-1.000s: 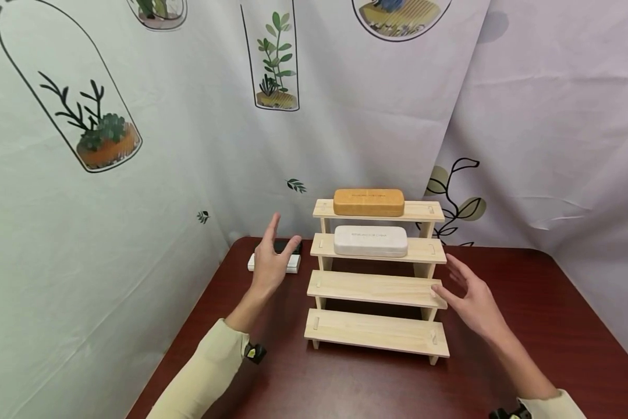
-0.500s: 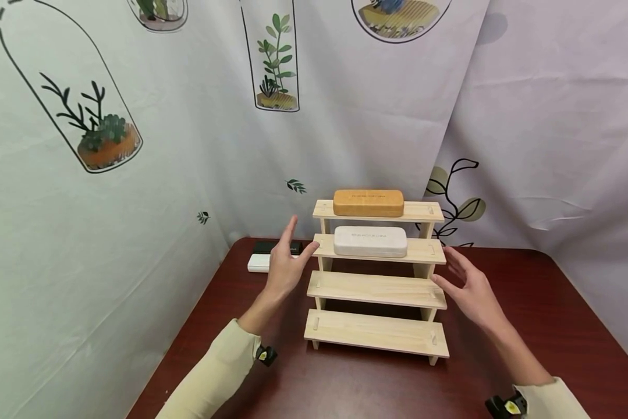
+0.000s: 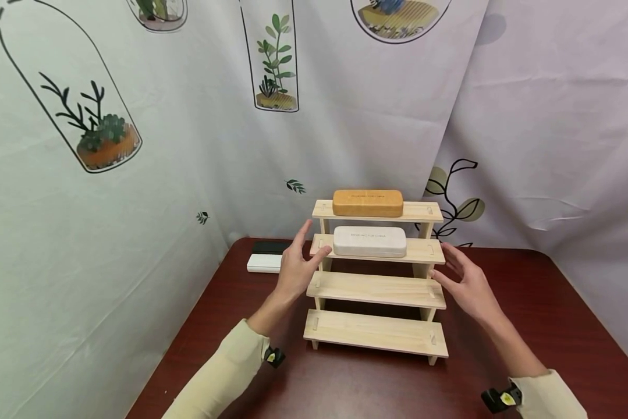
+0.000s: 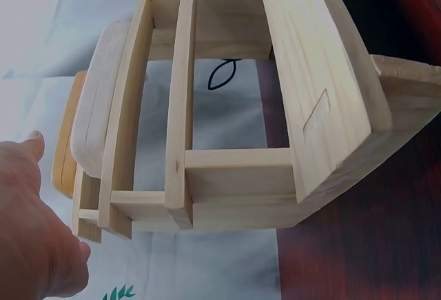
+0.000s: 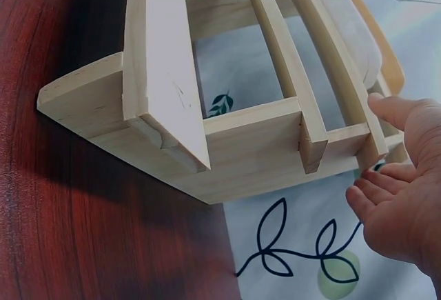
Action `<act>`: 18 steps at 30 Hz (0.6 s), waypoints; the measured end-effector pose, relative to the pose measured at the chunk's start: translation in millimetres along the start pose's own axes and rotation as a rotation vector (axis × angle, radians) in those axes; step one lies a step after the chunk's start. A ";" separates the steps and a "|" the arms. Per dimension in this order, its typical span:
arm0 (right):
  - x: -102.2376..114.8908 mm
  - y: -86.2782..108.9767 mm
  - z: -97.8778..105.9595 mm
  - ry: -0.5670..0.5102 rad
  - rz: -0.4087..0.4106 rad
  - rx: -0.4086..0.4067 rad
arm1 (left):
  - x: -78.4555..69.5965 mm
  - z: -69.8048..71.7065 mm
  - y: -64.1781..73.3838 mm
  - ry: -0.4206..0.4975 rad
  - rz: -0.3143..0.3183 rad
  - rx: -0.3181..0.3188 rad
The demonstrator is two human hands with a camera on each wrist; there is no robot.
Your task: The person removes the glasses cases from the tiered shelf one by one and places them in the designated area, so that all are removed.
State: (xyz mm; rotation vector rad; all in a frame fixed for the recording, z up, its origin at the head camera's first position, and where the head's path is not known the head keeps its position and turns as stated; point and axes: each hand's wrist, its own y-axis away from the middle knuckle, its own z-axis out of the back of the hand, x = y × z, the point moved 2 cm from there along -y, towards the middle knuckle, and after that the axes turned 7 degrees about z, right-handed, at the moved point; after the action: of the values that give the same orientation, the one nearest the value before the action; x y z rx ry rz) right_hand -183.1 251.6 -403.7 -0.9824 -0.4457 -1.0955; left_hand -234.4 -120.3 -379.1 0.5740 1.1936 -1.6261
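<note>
A light wooden stepped display stand (image 3: 376,288) with several shelves stands on the table. Its top shelf bears a tan glasses case (image 3: 368,203), and the shelf below it a white glasses case (image 3: 369,242). My left hand (image 3: 297,269) is beside the stand's left end, fingers extended and thumb apart, near the white case's shelf. On the opposite side my right hand (image 3: 468,285) lies close to the stand's right end. In the right wrist view the right thumb (image 5: 393,110) is at a shelf edge; whether it touches I cannot tell.
A black box (image 3: 268,248) and a white box (image 3: 263,263) lie behind my left hand on the dark red table (image 3: 355,384). A pale curtain (image 3: 214,116) with printed plants hangs right behind the table.
My left hand has moved right, from over the small boxes to the stand's left end. The right hand has risen slightly along the right end. The stand and cases stay put.
</note>
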 end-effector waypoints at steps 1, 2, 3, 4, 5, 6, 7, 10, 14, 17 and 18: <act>-0.3 -0.4 -0.1 -0.001 0.000 0.001 | -0.1 -1.0 0.4 -0.001 -0.003 0.002; -0.6 -0.7 -0.2 -0.002 0.001 0.002 | -0.3 -2.0 0.6 -0.002 -0.005 0.006; -0.9 -0.9 -0.3 -0.004 0.002 0.001 | -0.4 -2.8 0.8 -0.001 -0.006 0.010; -1.4 -1.3 -0.3 -0.007 0.005 0.000 | -0.6 -3.5 1.0 -0.002 -0.011 0.011; -1.9 -1.7 -0.3 -0.011 0.008 -0.003 | -0.7 -4.3 1.2 0.000 -0.013 0.016; -2.3 -2.2 -0.3 -0.014 0.011 -0.006 | -0.9 -5.0 1.4 0.002 -0.017 0.020; -2.5 -2.7 -0.4 -0.018 0.015 -0.009 | -1.2 -5.8 1.6 0.005 -0.019 0.023; -3.5 -4.2 -0.8 -0.023 0.025 -0.017 | -1.7 -8.6 1.7 0.006 -0.023 0.033; -4.6 -5.6 -1.5 -0.029 0.028 -0.020 | -2.2 -12.4 2.6 -0.006 -0.029 0.049; -5.1 -6.6 -1.8 -0.032 0.026 -0.018 | -2.5 -14.5 3.1 -0.013 -0.039 0.056; -5.1 -7.0 -1.9 -0.031 0.025 -0.017 | -2.9 -15.0 3.2 -0.014 -0.042 0.059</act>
State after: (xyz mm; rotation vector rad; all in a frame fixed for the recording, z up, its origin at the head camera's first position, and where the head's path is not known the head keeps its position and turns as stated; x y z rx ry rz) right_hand -191.8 252.0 -405.4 -1.0186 -0.4487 -1.0648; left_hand -233.0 -105.6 -384.1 0.5776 1.1580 -1.7026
